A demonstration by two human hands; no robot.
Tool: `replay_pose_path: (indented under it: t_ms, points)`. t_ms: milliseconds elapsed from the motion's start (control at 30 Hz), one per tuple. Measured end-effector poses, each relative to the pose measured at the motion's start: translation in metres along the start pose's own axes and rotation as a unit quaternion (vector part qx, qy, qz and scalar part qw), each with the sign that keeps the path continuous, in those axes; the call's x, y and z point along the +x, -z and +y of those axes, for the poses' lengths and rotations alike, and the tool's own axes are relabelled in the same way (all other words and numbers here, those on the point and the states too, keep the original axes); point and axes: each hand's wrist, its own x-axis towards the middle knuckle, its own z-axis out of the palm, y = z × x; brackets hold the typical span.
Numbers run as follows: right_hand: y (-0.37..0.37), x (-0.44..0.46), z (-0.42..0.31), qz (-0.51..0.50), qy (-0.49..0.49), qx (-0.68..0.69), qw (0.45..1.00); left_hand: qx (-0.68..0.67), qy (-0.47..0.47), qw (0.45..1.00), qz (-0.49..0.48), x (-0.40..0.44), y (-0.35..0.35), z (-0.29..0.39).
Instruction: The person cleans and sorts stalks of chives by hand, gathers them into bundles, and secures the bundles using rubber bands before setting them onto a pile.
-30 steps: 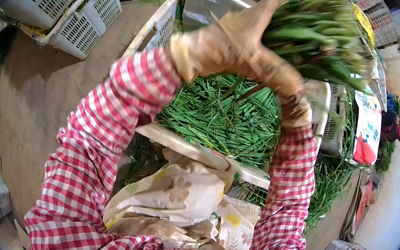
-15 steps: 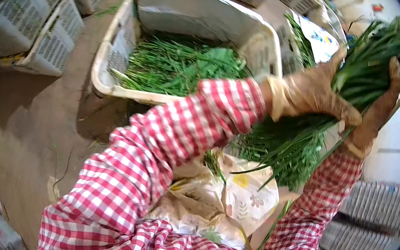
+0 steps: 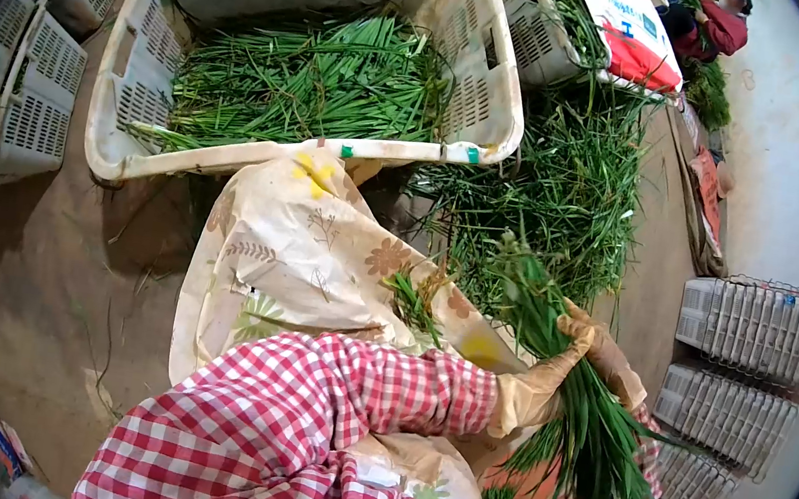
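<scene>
Gloved in tan, my left hand [image 3: 538, 384] is closed on a bunch of long green leafy stalks [image 3: 597, 437] at the right of my lap. My right hand [image 3: 612, 363] is wrapped round the same bunch from its far side, its fingertips beside my left hand. Leaves hang down toward me from the hands, and the other end points up and away. A flowered apron [image 3: 309, 248] covers my lap, with a few loose leaves [image 3: 414, 304] on it. Ahead stands a white plastic crate [image 3: 260, 156] with cut green stalks [image 3: 321, 78] inside.
A heap of loose greens [image 3: 559, 190] lies right of the crate. Beyond it is a red and white bag [image 3: 640, 34]. White crates [image 3: 42, 91] stand at the left, stacked grey-white crates [image 3: 753, 321] at the right. A person [image 3: 721, 27] is at the far upper right.
Both hands have come down and nearer my body with the bunch, whose leaves now hang toward me. The view has shifted, and the crate appears farther left.
</scene>
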Motion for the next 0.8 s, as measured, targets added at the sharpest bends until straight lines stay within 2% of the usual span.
replay_pose_path:
  t_ms: [67, 133, 200, 267, 300, 367, 400, 433, 467, 500, 533, 600, 633, 667, 700, 733, 767, 800]
  points:
    - [-0.005, 0.021, 0.0, -0.055, -0.026, -0.032, 0.998, -0.001, 0.003, 1.0, 0.027, 0.0, -0.003, 0.011]
    - [-0.015, 0.047, -0.016, -0.108, -0.025, -0.022, 0.994, -0.026, 0.02, 0.998, -0.045, -0.011, -0.009, 0.032]
    - [-0.021, 0.084, -0.037, -0.167, -0.011, 0.004, 0.986, -0.083, -0.009, 0.996, -0.035, -0.001, -0.007, 0.047]
    - [-0.031, 0.123, -0.065, -0.229, 0.0, 0.041, 0.973, 0.063, -0.051, 0.996, -0.036, -0.016, -0.01, 0.082]
    - [-0.04, 0.14, -0.078, -0.26, -0.003, 0.066, 0.963, 0.099, -0.085, 0.991, 0.012, -0.013, 0.009, 0.099]
    - [-0.067, 0.176, -0.102, -0.315, -0.023, 0.126, 0.94, 0.054, -0.148, 0.964, 0.214, -0.011, 0.042, 0.147]
    - [-0.081, 0.189, -0.112, -0.33, -0.042, 0.145, 0.932, 0.076, -0.272, 0.925, 0.253, -0.007, 0.063, 0.166]
    - [-0.096, 0.199, -0.119, -0.323, -0.084, 0.155, 0.93, 0.044, -0.223, 0.961, 0.16, -0.007, 0.119, 0.199]
    - [-0.112, 0.211, -0.117, -0.314, -0.126, 0.17, 0.926, 0.008, -0.226, 0.95, 0.216, -0.011, 0.123, 0.209]
    - [-0.122, 0.222, -0.106, -0.276, -0.118, 0.157, 0.941, 0.037, -0.21, 0.957, 0.197, -0.019, 0.121, 0.214]
    - [-0.117, 0.194, -0.129, -0.239, -0.125, 0.082, 0.959, 0.065, -0.191, 0.964, 0.175, -0.027, 0.121, 0.217]
    - [-0.118, 0.187, -0.095, -0.278, -0.07, 0.105, 0.952, 0.077, -0.109, 0.975, 0.177, -0.033, 0.134, 0.227]
    - [-0.121, 0.163, -0.085, -0.186, 0.061, 0.003, 0.981, 0.074, -0.093, 0.965, 0.232, -0.032, 0.12, 0.216]
    - [-0.125, 0.139, -0.076, -0.06, 0.165, -0.121, 0.977, 0.069, -0.077, 0.952, 0.287, -0.032, 0.105, 0.205]
    - [-0.117, 0.103, -0.102, -0.112, 0.028, -0.16, 0.98, 0.105, -0.06, 0.963, 0.239, -0.026, 0.116, 0.2]
    - [-0.126, 0.081, -0.087, -0.042, 0.052, -0.151, 0.986, 0.142, -0.042, 0.97, 0.19, -0.02, 0.129, 0.196]
    - [-0.134, 0.052, -0.077, 0.047, 0.112, -0.169, 0.978, 0.113, 0.039, 0.982, 0.145, -0.013, 0.127, 0.183]
    - [-0.149, 0.029, -0.057, 0.16, 0.16, -0.181, 0.957, 0.137, 0.068, 0.986, 0.071, -0.013, 0.113, 0.169]
